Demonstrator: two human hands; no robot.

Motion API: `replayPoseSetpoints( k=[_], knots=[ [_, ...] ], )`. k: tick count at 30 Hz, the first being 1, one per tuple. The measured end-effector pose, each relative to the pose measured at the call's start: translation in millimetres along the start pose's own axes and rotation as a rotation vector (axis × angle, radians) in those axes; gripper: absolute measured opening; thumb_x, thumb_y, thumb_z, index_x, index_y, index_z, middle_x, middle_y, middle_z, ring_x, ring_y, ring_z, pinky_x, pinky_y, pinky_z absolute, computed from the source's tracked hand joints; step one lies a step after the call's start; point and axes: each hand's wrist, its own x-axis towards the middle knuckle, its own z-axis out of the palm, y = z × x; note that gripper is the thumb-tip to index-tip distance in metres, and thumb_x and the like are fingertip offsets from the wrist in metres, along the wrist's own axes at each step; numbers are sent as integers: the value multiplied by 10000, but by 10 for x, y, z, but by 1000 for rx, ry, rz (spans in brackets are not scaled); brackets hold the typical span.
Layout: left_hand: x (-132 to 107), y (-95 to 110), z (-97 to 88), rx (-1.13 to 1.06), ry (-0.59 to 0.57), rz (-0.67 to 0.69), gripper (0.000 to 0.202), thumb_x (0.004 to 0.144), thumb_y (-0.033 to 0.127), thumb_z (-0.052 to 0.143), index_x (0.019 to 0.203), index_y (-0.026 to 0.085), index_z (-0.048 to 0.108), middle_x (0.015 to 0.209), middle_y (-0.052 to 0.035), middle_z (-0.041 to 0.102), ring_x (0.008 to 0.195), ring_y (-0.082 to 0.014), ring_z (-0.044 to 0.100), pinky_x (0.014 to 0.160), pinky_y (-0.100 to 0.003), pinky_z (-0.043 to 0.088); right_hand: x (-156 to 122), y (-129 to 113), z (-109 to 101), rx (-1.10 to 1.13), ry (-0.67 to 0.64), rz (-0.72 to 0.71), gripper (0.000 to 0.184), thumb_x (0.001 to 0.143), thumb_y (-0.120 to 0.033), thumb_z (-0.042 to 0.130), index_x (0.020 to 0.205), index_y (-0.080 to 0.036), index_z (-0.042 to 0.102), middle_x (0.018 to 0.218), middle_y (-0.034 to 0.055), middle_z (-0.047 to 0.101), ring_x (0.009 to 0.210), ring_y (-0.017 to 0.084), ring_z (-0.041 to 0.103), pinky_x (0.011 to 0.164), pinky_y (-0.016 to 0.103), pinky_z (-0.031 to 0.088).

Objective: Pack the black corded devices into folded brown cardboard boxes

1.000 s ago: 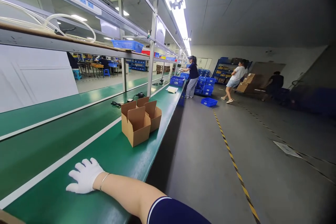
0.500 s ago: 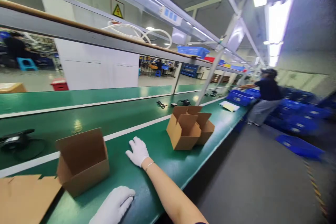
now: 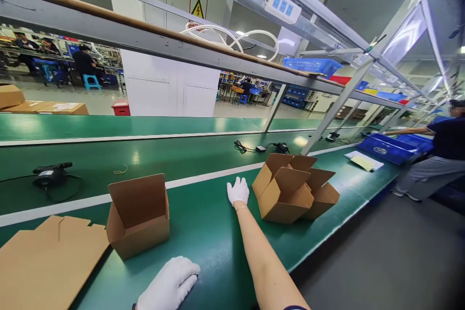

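My right hand (image 3: 238,190), in a white glove, lies flat on the green bench (image 3: 203,223) with fingers stretched out, a short way left of two open cardboard boxes (image 3: 290,193) standing together. It holds nothing. My left hand (image 3: 170,287), also gloved, rests on the bench near the front edge with its fingers loosely curled and nothing in them. Just beyond it stands a single open cardboard box (image 3: 138,215) with its flap raised. Flat cardboard sheets (image 3: 47,261) lie at the left.
A black device with a cable (image 3: 51,174) sits on the middle belt, and a charger and cables (image 3: 271,147) lie further along. A blue bin (image 3: 385,148) and papers (image 3: 363,161) stand at the right, where another person (image 3: 436,160) reaches over the bench. A steel shelf rail (image 3: 145,38) runs overhead.
My view has swung left from the aisle to the bench. My right hand has reached forward toward the two boxes. My left hand and the single box have come into view.
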Motion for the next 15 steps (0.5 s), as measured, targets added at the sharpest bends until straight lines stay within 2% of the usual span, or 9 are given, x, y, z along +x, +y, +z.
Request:
replayPoseSetpoints(
  k=[8,15],
  knots=[
    [-12,-99,52,-45,46,-8,264,959,392,424,1064,308,650,963,3,686,869,-149,636,823,-233,527,6,2,36,9,10,-38,500,906,-420,416,1295,-130,538,1367,165,474,1281,290,354,1066,400,212],
    [-8,-132,73,-55,26,-19,253,949,400,439,1054,328,657,973,17,691,876,-152,641,818,-239,540,15,8,42,-3,32,-30,497,905,-428,411,1294,-147,540,1372,141,472,1275,274,358,1060,389,228]
  ],
)
